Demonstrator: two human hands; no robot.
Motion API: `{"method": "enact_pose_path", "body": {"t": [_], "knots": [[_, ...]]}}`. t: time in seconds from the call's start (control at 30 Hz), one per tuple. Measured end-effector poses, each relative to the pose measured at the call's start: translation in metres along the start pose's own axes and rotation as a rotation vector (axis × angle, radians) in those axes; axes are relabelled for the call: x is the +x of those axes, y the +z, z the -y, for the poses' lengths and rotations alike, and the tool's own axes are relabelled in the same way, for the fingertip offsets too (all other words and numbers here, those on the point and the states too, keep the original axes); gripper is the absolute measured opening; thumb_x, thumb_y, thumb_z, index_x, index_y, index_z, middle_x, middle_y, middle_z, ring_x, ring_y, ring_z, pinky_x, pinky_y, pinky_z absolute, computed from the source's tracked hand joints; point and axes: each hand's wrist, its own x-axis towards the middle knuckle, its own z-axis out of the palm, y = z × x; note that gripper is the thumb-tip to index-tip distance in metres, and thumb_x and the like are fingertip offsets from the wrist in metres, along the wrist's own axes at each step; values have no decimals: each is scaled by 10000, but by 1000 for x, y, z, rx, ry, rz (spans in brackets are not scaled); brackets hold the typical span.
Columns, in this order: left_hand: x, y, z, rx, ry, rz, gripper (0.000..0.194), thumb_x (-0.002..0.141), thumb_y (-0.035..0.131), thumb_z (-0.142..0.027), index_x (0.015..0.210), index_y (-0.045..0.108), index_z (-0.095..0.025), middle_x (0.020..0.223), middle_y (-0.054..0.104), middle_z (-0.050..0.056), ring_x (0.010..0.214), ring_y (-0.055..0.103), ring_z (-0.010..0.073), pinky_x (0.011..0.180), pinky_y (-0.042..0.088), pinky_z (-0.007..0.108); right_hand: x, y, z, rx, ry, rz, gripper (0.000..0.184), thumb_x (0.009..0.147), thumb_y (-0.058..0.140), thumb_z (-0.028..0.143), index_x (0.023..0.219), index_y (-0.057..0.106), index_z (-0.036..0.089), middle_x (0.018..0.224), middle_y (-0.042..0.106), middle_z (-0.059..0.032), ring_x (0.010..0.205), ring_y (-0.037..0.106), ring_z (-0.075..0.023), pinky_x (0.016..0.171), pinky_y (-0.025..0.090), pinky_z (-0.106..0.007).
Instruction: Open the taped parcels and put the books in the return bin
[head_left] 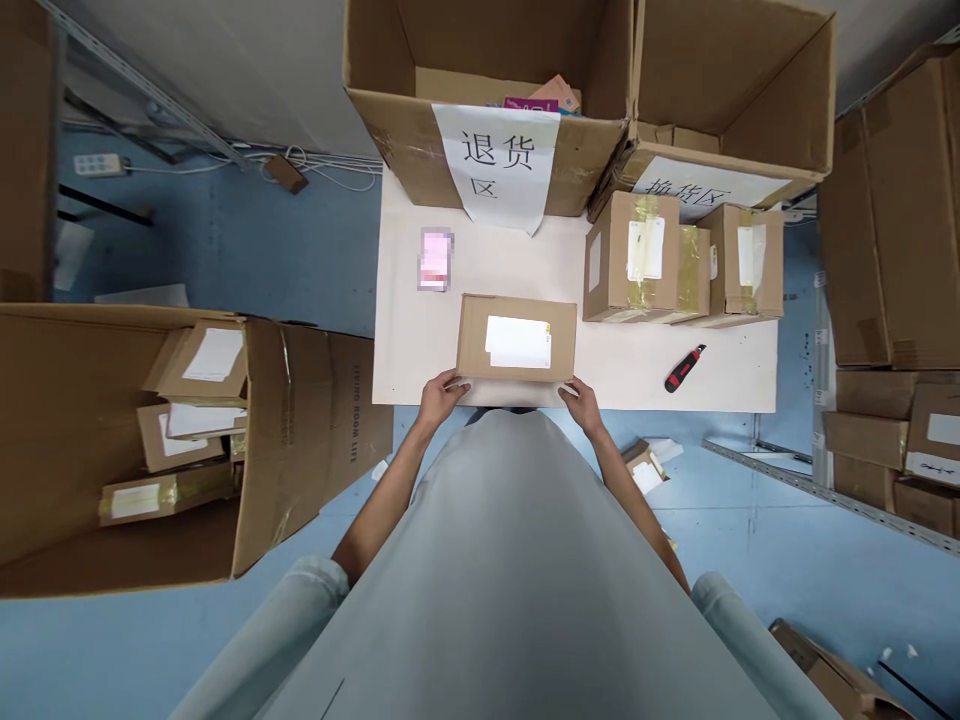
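Note:
A small cardboard box (pixel 517 365) with a white label (pixel 517 342) on its upper face is at the table's near side, directly before me. My left hand (pixel 442 397) grips its near left corner, the thumb and fingers at the bottom edge. At the near right corner my right hand (pixel 581 402) holds the same box in a similar way. Some fingertips are hidden against the cardboard. To the right on the white table (pixel 637 375) lies a red and black utility knife (pixel 685 369). A blurred pink item (pixel 435 259) lies at the left.
Two large open cartons stand at the back, a left one (pixel 397 140) with a paper sign (pixel 499 165) and a right one (pixel 810 175). Taped boxes (pixel 619 285) sit before them. A big carton (pixel 300 430) holding labelled parcels (pixel 199 365) stands left. Shelved boxes (pixel 870 430) are at right.

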Motion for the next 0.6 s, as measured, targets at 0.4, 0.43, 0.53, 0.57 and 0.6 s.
{"method": "enact_pose_path", "body": {"t": [0.4, 0.43, 0.53, 0.57, 0.6], "knots": [[-17, -18, -62, 35, 370, -61, 631, 940, 813, -638, 1386, 833, -192, 1229, 705, 96, 1292, 705, 279, 1253, 578, 453, 0, -29, 68, -177, -153, -169, 776, 972, 738, 711, 1571, 732, 219, 1226, 741, -140, 1256, 725, -348, 1238, 574, -555], [-17, -17, -64, 41, 374, -59, 622, 950, 813, -616, 1404, 823, -192, 1233, 696, 98, 1304, 701, 281, 1257, 576, 455, -2, -28, 71, -189, -147, -175, 788, 975, 728, 724, 1570, 732, 207, 1224, 739, -147, 1251, 724, -353, 1232, 578, -558], [-15, -12, -58, 43, 336, -52, 583, 941, 833, -560, 1389, 816, -187, 1258, 672, 108, 1307, 712, 286, 1268, 568, 478, -7, -21, 70, -192, -115, -140, 803, 973, 702, 761, 1528, 759, 183, 1245, 740, -172, 1249, 731, -369, 1219, 586, -571], [-14, -10, -53, 46, 316, -45, 566, 931, 839, -548, 1364, 820, -183, 1276, 668, 117, 1309, 715, 291, 1263, 572, 486, -9, -18, 68, -185, -111, -121, 799, 971, 700, 766, 1515, 765, 185, 1273, 742, -180, 1264, 730, -374, 1220, 585, -576], [-14, -8, -48, 47, 298, -38, 555, 925, 840, -538, 1348, 818, -180, 1306, 668, 130, 1321, 715, 298, 1257, 575, 490, -11, -16, 65, -177, -111, -103, 792, 970, 698, 767, 1510, 767, 192, 1316, 742, -186, 1287, 726, -376, 1220, 585, -579]]}}
